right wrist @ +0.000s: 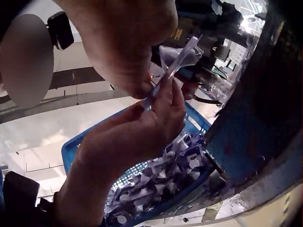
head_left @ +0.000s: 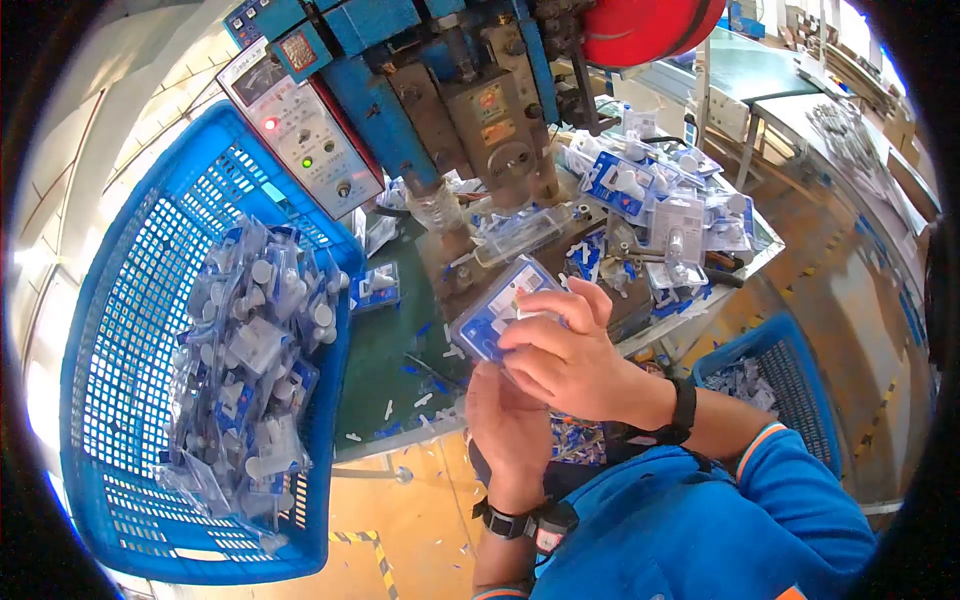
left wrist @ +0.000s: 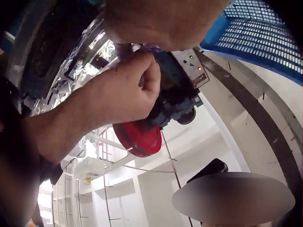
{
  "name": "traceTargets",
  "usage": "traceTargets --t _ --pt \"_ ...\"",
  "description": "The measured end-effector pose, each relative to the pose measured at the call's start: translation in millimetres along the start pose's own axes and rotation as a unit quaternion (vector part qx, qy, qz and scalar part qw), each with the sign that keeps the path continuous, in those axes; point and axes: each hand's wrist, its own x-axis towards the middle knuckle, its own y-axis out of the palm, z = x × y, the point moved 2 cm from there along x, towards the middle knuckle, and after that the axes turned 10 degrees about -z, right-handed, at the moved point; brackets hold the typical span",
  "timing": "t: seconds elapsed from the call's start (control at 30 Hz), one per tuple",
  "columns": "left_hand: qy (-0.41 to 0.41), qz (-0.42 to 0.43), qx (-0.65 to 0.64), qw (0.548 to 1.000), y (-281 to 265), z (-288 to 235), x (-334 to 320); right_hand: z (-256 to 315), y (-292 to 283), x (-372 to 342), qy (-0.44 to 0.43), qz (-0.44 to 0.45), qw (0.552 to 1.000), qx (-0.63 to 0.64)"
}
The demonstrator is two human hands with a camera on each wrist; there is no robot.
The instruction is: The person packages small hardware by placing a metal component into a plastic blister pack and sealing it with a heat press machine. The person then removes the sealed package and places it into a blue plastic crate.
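A clear blister package with a blue and white card (head_left: pixel 497 308) is held up in front of the machine by both hands. My left hand (head_left: pixel 508 425) grips its lower edge, thumb up, also visible in the right wrist view, where the left hand (right wrist: pixel 137 135) pinches the package (right wrist: pixel 176 64) seen edge-on. My right hand (head_left: pixel 575 350) lies across the card's right side with fingers bent over it. In the left wrist view the right hand (left wrist: pixel 118 92) shows, but the package is mostly hidden.
A blue basket (head_left: pixel 95 400) of packages stands at the left. Behind the hands is a blue press (head_left: pixel 375 40) with a control box (head_left: pixel 300 130). Packages pile up (head_left: pixel 680 215) on the green table (head_left: pixel 375 345), among scattered white scraps. Another blue basket (head_left: pixel 810 385) stands lower right.
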Motion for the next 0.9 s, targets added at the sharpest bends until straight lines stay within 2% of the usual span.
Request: traceTargets --t 0.07,0.17,0.2,0.33,0.37,0.47,0.67,0.77,0.87,0.9 --pt "0.006 0.014 -0.031 0.999 0 -7 1 -2 -3 2 0.018 0.031 0.998 0.051" --pt "0.089 0.021 0.165 0.982 -33 -4 13 -5 -7 10 0.071 0.045 0.995 0.054" --pt "0.09 0.004 0.163 0.982 -31 -3 11 -6 -9 12 0.093 0.043 0.994 0.041" --pt "0.073 -0.061 0.121 0.988 -10 -4 -2 4 -9 4 0.023 0.043 0.997 -0.053" --pt "0.067 -0.076 0.102 0.99 -7 -5 -2 6 -5 2 0.031 0.03 0.999 -0.029" --pt "0.062 -0.044 0.068 0.995 -6 -4 -3 9 -9 4 0.034 0.037 0.998 -0.036" --pt "0.057 -0.018 0.078 0.995 -3 -9 -8 0 -9 7 0.107 0.026 0.989 0.099" --pt "0.047 -0.007 0.097 0.994 -9 -8 -10 -9 -7 6 0.103 0.059 0.978 0.173" --pt "0.034 -0.065 0.126 0.989 -2 -7 -15 -8 -16 15 -0.05 0.078 0.99 0.11" --pt "0.027 -0.074 0.129 0.988 -1 -5 -16 -8 -16 15 -0.067 0.07 0.989 0.109"
